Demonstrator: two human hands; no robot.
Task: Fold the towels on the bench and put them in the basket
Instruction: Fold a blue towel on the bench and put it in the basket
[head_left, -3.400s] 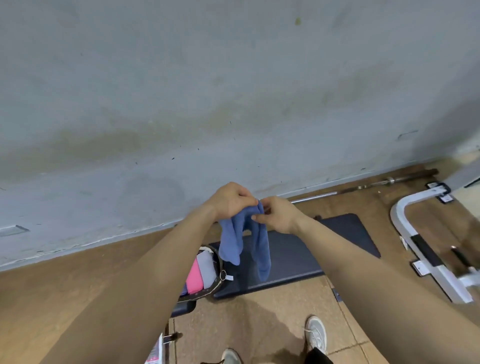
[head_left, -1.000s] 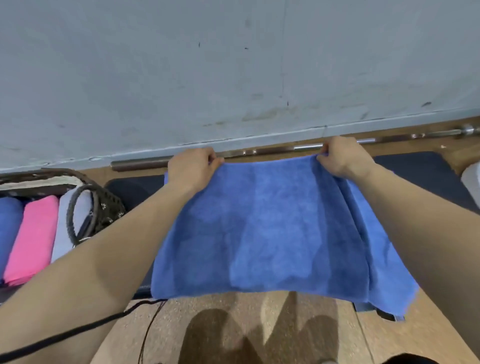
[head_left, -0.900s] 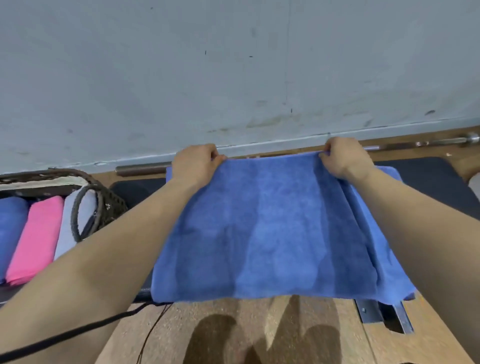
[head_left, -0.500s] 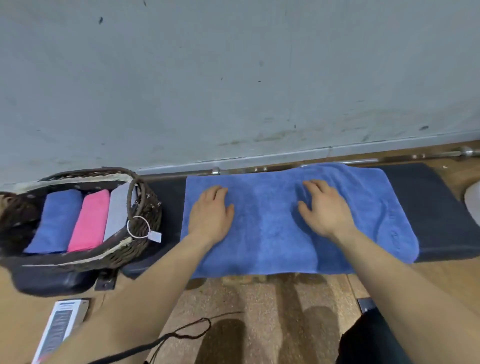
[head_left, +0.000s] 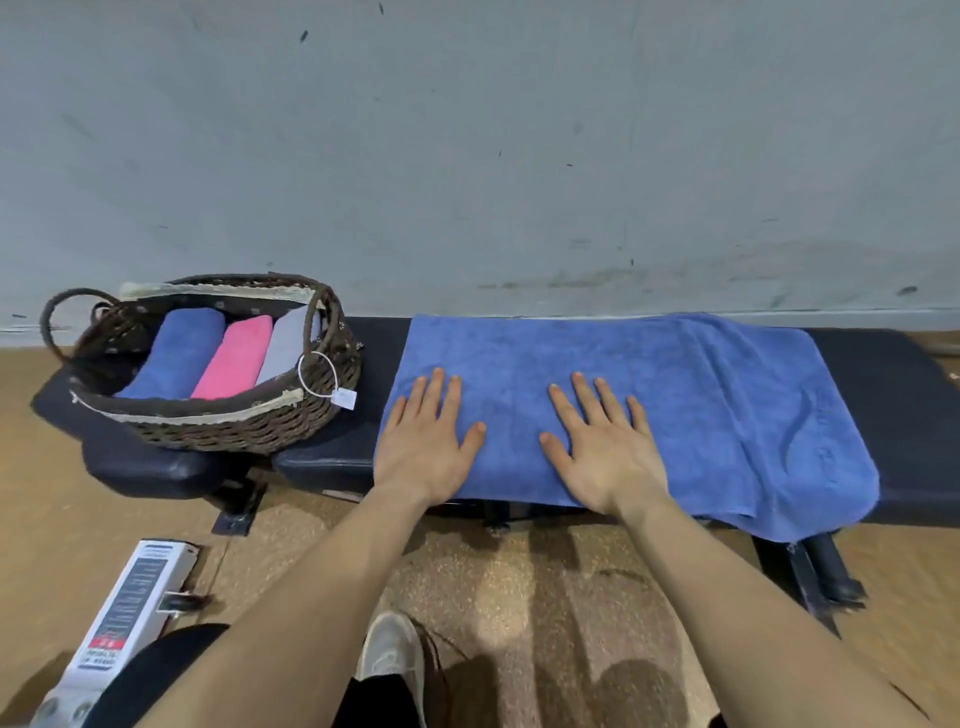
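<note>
Scuffed grey wall (head_left: 467, 156), speckled floor (head_left: 524, 582), white labelled frame (head_left: 130, 603)

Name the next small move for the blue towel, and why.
Probably the right hand should take the right end of the blue towel and fold it leftward: the towel lies flat, unfolded, on the bench, with that hand and the left hand open on it, unlike the folded towels in the basket.

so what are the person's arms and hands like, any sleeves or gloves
Both are bare. The left hand and right hand wear no gloves, and no ring or watch shows. The forearms are uncovered up to the frame's edge, with no sleeve, band or cable on them. Nails look short.
</note>
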